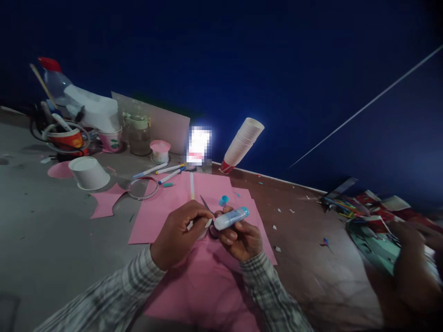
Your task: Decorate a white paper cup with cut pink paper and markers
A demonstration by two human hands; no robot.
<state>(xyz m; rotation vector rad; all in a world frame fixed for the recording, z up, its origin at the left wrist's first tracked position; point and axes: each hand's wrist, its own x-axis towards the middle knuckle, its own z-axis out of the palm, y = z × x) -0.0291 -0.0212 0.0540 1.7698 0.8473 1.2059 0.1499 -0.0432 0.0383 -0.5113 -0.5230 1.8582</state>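
Note:
In the head view my right hand [244,242] grips a see-through glue tube [231,219] with a light blue end, tilted up to the right. My left hand [183,233] is closed just beside it, thumb and fingers pinching a small whitish piece [208,223] whose kind I cannot make out. Behind the hands lie scissors [204,201], blade pointing away, their handles partly hidden. A small blue cap [223,200] rests near the tube on the pink paper sheets [152,226], which spread beneath both hands.
Several markers [171,176], a ring of tape [142,188] and an upturned white cup [89,173] lie left. A lit phone [199,145] and a leaning stack of paper cups [242,145] stand at the wall. Another person's arm [413,263] reaches in at right beside craft scraps.

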